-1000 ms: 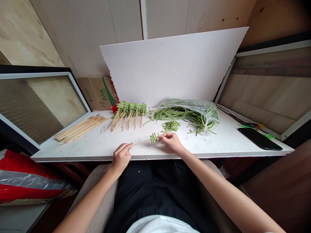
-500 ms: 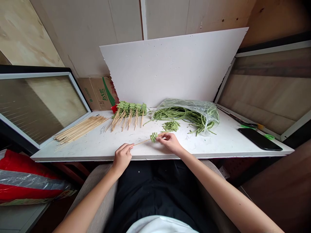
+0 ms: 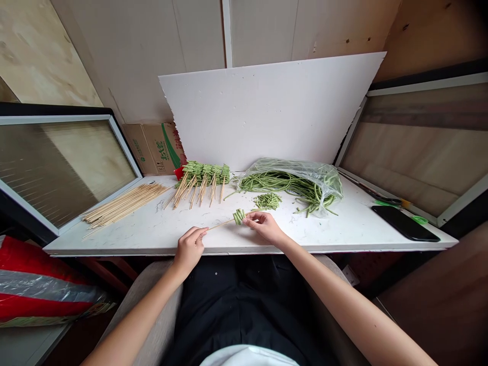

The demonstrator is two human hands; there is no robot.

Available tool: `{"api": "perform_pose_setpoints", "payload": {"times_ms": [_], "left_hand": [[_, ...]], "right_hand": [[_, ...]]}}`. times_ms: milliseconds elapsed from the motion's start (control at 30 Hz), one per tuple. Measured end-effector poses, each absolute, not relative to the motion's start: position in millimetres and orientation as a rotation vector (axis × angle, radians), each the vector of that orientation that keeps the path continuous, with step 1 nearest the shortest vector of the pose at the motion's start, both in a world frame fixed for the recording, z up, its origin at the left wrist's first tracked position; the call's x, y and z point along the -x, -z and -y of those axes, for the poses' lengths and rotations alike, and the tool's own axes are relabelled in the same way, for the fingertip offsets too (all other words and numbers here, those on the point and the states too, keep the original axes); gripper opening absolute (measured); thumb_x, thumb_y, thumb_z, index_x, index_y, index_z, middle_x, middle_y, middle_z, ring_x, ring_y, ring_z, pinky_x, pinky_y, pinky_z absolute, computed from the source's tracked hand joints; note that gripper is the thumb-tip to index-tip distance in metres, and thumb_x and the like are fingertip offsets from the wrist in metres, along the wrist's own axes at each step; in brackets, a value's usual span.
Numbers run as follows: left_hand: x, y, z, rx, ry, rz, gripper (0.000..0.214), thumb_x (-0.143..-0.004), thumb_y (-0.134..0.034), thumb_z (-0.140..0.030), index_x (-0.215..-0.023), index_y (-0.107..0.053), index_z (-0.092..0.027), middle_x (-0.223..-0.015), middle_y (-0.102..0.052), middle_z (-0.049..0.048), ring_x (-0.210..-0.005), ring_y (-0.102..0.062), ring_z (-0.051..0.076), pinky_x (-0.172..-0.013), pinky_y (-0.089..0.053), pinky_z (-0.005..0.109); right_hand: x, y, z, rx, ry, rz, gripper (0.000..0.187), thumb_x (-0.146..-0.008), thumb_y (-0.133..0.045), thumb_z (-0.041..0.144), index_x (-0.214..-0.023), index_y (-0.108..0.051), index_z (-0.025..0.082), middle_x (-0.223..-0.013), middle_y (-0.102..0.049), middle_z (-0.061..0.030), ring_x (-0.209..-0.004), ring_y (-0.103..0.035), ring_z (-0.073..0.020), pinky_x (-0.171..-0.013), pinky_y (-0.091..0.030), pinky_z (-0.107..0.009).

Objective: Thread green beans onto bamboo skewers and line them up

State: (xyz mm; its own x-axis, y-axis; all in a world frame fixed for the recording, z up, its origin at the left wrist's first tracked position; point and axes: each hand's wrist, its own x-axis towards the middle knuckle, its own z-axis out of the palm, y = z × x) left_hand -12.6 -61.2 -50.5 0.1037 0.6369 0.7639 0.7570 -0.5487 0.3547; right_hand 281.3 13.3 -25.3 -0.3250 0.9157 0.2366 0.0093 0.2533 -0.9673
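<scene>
Bare hands (image 3: pixel 189 248), bare forearms (image 3: pixel 335 290), white top (image 3: pixel 249 356) at six o'clock, lightly creased, black trousers (image 3: pixel 247 305), softly folded, small pale speck (image 3: pixel 216 274) toward their ten o'clock.

White surface spread with yardlong beans and bamboo skewers.
Bare bamboo skewers (image 3: pixel 124 206) lie fanned at the left of the white surface (image 3: pixel 335 234); next to them, toward the back, filled skewers (image 3: pixel 208 175) are stacked with their sticks pointing forward. Right of these, yardlong beans (image 3: pixel 267 180) spill from a clear plastic bag (image 3: pixel 301 165), cut bean pieces (image 3: pixel 267 201) heaped just in front. A black smartphone (image 3: pixel 404 223) lies near the right end, beside a green ring (image 3: pixel 420 219).
</scene>
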Motion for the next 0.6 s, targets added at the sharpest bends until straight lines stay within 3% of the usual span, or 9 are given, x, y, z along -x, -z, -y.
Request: {"api": "perform_pose_setpoints", "payload": {"times_ms": [167, 400, 600], "left_hand": [[25, 51, 54, 2.205, 1.411, 1.488, 0.031, -0.102, -0.049, -0.017, -0.105, -0.079, -0.018, -0.097, -0.078, 0.0074, -0.089, -0.073, 0.02, -0.082, -0.056, 0.029], [67, 55, 35, 2.091, 1.305, 1.581, 0.03, -0.1, -0.052, -0.025, -0.101, -0.081, -0.017, -0.096, -0.073, 0.0069, -0.086, -0.07, 0.021, -0.08, -0.054, 0.031], [112, 59, 22, 1.997, 1.248, 1.694, 0.031, -0.097, -0.052, -0.027, -0.099, -0.082, -0.019, -0.097, -0.071, 0.0059, -0.085, -0.069, 0.021, -0.082, -0.053, 0.032]], "right_hand": [[-282, 18, -6, 0.922, -1.214, 1.637, 0.048, -0.079, -0.082, 0.059, -0.104, -0.079, 0.018, -0.106, -0.077, -0.0086, -0.081, -0.067, -0.019, -0.078, -0.051, -0.033], [-280, 15, 0, 0.917, -1.115, 1.718, 0.047, -0.09, -0.069, 0.064, -0.094, -0.077, 0.018, -0.094, -0.077, -0.0074, -0.086, -0.069, -0.0219, -0.079, -0.051, -0.032], [-282, 16, -1, 0.91, -1.065, 1.728, 0.051, -0.096, -0.059, 0.066, -0.09, -0.077, 0.019, -0.103, -0.078, -0.0093, -0.102, -0.071, -0.0255, -0.09, -0.051, -0.034]]}}
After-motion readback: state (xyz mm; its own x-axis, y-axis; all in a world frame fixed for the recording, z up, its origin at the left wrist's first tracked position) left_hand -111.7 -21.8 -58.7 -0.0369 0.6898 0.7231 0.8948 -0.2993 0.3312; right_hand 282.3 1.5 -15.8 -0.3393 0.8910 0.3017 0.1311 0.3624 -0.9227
